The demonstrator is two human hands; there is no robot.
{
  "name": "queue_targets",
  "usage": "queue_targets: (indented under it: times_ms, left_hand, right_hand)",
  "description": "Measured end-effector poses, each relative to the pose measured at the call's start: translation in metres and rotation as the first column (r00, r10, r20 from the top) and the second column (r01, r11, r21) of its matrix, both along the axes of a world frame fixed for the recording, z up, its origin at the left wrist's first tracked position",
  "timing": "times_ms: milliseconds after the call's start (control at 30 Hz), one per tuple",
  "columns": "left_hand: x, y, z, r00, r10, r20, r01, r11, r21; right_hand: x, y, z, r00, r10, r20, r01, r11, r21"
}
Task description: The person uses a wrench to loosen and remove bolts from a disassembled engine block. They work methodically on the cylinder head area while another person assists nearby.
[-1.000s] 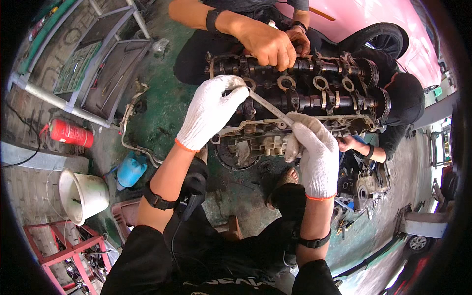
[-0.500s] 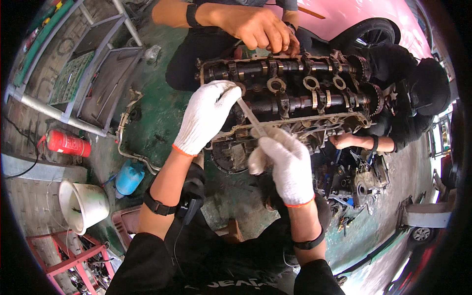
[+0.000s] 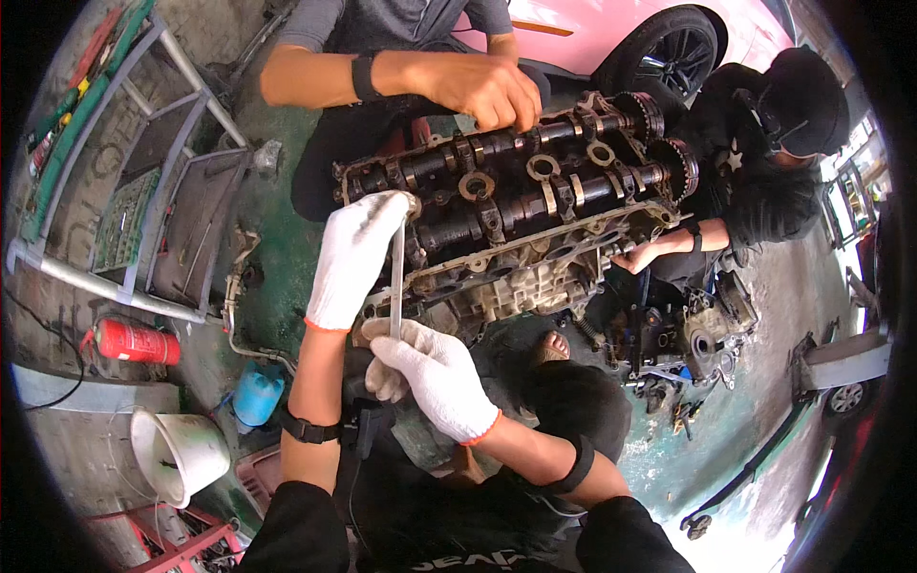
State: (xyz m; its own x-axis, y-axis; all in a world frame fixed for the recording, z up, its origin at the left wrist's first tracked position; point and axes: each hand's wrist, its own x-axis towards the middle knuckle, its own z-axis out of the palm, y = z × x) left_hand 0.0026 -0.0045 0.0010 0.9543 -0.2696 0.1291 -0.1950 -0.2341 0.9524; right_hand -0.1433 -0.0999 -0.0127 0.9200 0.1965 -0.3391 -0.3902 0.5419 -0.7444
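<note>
In white knit gloves, my left hand (image 3: 358, 253) is closed on the top end of a long steel wrench (image 3: 397, 277) at the left end of an engine cylinder head (image 3: 492, 239) with two oily camshafts (image 3: 444, 218) and their sprockets. My right hand (image 3: 425, 372) is closed round the wrench's lower end, below and in front of the head. The wrench stands nearly vertical in the picture. Exactly what its upper end is on is hidden by my left glove.
A co-worker's hand (image 3: 487, 91) is over the far camshaft; another person (image 3: 774, 143) in black crouches right, hand (image 3: 635, 256) near the head. Around are a pink car (image 3: 573, 29), metal rack (image 3: 191, 115), fire extinguisher (image 3: 138, 342), white bucket (image 3: 167, 430), blue jug (image 3: 258, 401) and engine parts (image 3: 712, 329).
My right hand has swung left and toward my body, turning the wrench from diagonal to nearly vertical. My left hand sits slightly lower-left. The view has shifted, and the co-worker's hand appears further left.
</note>
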Motion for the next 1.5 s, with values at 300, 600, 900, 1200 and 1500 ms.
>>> queue_targets:
  times_ms: [300,600,900,1200,1500]
  left_hand:
    - [-0.001,0.009,0.002,0.999,0.050,-0.005,-0.050,0.997,0.057]
    - [-0.003,-0.004,-0.004,0.995,0.060,0.077,-0.072,0.985,0.158]
    - [-0.003,-0.005,-0.001,0.990,0.063,0.126,-0.092,0.967,0.239]
    - [0.002,-0.004,-0.004,0.994,0.093,0.056,-0.105,0.958,0.265]
    - [-0.006,0.000,-0.001,0.986,0.161,-0.051,-0.164,0.985,-0.049]
  right_hand:
    - [0.009,-0.060,0.035,0.990,-0.008,0.138,0.046,0.961,-0.272]
    - [0.025,-0.094,0.034,0.931,-0.310,0.194,0.349,0.912,-0.217]
    - [0.018,-0.076,0.027,0.999,-0.007,0.051,0.022,0.957,-0.289]
    - [0.001,0.005,-0.002,0.961,0.128,0.244,-0.033,0.932,-0.361]
    - [0.007,-0.015,0.006,0.921,0.103,0.376,0.138,0.816,-0.561]
